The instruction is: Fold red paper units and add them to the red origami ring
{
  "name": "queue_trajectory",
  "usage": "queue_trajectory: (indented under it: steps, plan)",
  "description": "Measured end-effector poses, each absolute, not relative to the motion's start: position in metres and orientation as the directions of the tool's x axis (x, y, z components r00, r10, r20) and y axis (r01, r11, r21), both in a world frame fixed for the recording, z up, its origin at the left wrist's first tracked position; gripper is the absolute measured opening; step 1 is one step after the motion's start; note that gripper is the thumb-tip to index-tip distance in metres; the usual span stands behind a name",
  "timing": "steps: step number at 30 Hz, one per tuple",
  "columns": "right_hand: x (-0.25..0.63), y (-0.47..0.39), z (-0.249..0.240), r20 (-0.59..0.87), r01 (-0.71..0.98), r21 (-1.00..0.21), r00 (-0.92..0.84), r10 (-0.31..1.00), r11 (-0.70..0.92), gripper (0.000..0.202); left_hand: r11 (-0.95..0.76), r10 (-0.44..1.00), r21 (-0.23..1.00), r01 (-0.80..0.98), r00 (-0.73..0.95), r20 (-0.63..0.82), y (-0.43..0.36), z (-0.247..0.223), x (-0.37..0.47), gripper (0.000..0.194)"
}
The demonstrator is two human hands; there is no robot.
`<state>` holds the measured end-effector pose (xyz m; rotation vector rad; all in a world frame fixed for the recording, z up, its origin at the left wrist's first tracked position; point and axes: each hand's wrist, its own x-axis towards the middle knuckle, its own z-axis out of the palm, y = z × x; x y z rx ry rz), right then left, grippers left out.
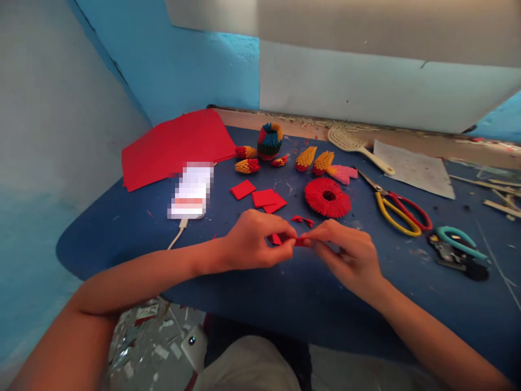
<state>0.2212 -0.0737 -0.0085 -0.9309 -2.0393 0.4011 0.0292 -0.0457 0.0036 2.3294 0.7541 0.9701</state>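
Paper [300, 242], red and showing as a narrow strip, is held above the near middle of the blue table [252, 296], between the two hands; its left end is pinched between the thumb and fingertips of the left hand [260, 241], which is closed to a narrow grip with the fingers curled; its right end is pinched by the right hand [352, 252], whose thumb and forefinger are brought together at the tips; the fingertips of both hands are set near each other, with only a short stretch of red left visible. Another bit of red is seen through the gap of the left hand, though whether it is held cannot be told.

Just beyond the fingertips, small folded pieces [303, 220] are laid; beyond the left hand, red rectangles [243, 189] are spread, two of them overlapped; beyond the right hand, a red pleated ring [328, 197] is placed flat. Farther out, a multicoloured vessel [269, 145] is stood near the back; scissors [380, 190] are laid at the right, and a lit phone [191, 190] is placed at the left.
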Motion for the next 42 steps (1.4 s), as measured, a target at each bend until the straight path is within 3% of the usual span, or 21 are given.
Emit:
queue_trajectory:
  steps: [2,6,9,11,15,18,23,26,31,39,42]
  plan:
    - [0.223,-0.071,-0.011,0.552,0.524,-0.539,-0.371,0.747,0.659,0.004,-0.711,0.654,0.618,0.336,0.639,0.406,-0.043,0.002,0.028,0.012]
    - [0.223,-0.071,-0.018,0.674,0.642,-0.440,-0.226,0.703,0.628,0.025,-0.602,0.747,0.695,0.393,0.584,0.316,-0.039,0.000,0.026,0.013]
    - [0.221,-0.075,-0.020,0.693,0.686,-0.343,-0.276,0.666,0.641,0.025,-0.565,0.781,0.717,0.409,0.546,0.303,-0.037,0.000,0.025,0.012]
    - [0.219,-0.077,-0.021,0.661,0.684,-0.346,-0.308,0.684,0.642,0.028,-0.603,0.751,0.694,0.394,0.574,0.327,-0.037,0.000,0.025,0.013]
    - [0.217,-0.077,-0.023,0.574,0.567,-0.482,-0.373,0.729,0.669,0.027,-0.708,0.621,0.643,0.294,0.693,0.367,-0.036,-0.001,0.025,0.013]
    - [0.219,-0.075,-0.021,0.461,0.480,-0.641,-0.384,0.800,0.599,0.025,-0.706,0.546,0.683,0.186,0.757,0.359,-0.033,0.002,0.023,0.011]
    - [0.221,-0.073,-0.013,0.330,0.302,-0.874,-0.207,0.921,0.381,0.013,-0.628,0.634,0.734,0.258,0.716,0.291,-0.031,0.011,0.020,0.017]
    - [0.219,-0.072,-0.011,0.293,0.255,-0.910,-0.158,0.943,0.326,0.010,-0.556,0.707,0.762,0.331,0.670,0.225,-0.032,0.010,0.020,0.016]
    - [0.217,-0.072,-0.014,0.317,0.383,-0.835,-0.252,0.914,0.395,0.011,-0.471,0.723,0.792,0.389,0.684,0.093,-0.033,0.003,0.024,0.018]
    - [0.214,-0.073,-0.018,0.438,0.526,-0.674,-0.281,0.854,0.519,0.012,-0.387,0.769,0.820,0.422,0.638,0.035,-0.034,0.002,0.029,0.016]
    - [0.213,-0.074,-0.019,0.524,0.576,-0.578,-0.281,0.804,0.578,0.011,-0.285,0.803,0.879,0.382,0.595,0.002,-0.034,0.003,0.029,0.014]
